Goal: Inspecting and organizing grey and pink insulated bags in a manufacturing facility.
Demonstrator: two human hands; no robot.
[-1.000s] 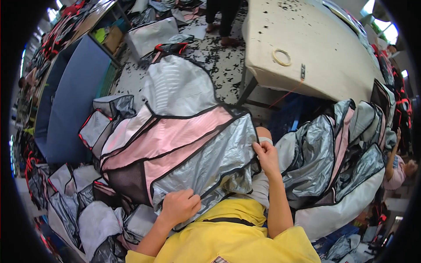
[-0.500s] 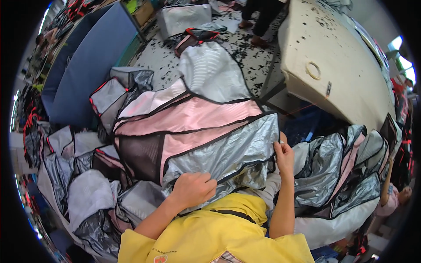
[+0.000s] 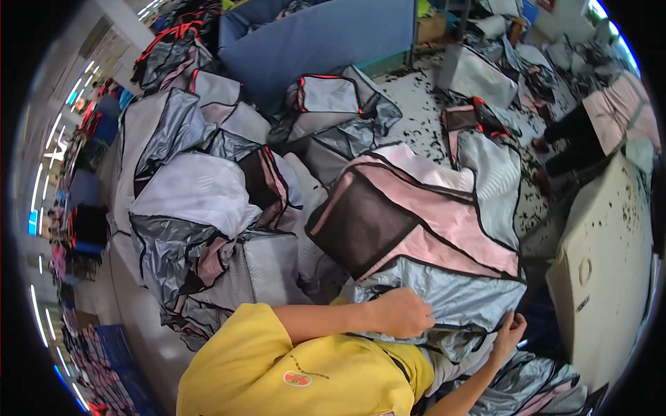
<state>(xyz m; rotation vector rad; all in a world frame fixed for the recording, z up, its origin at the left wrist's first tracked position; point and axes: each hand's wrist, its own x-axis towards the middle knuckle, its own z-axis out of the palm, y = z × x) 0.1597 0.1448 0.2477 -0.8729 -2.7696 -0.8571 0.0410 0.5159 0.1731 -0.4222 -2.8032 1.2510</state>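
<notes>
A large sewn fabric piece [image 3: 437,208] lies across my lap, pink and white with black binding, a dark mesh pocket [image 3: 371,222] and a crinkled silver lining [image 3: 451,291]. My left hand [image 3: 399,312] is closed in a fist over the near part of the silver lining; what its fingers hold, if anything, is hidden. At the right corner of the lining, my right hand [image 3: 510,336] pinches the black-bound edge between thumb and fingers. The far end of the piece hangs away from me toward the floor.
Similar silver and white sewn pieces [image 3: 191,187] are heaped at my left, more [image 3: 513,381] at my lower right. A blue fabric-sided bin [image 3: 319,41] stands beyond. A cream table [image 3: 603,263] is at right. Black scraps litter the floor [image 3: 427,90]. Another person [image 3: 617,114] stands far right.
The view has swung left, so the scene sits farther right and more of the left heap shows. My left hand stays closed over the lining; my right still pinches its edge.
</notes>
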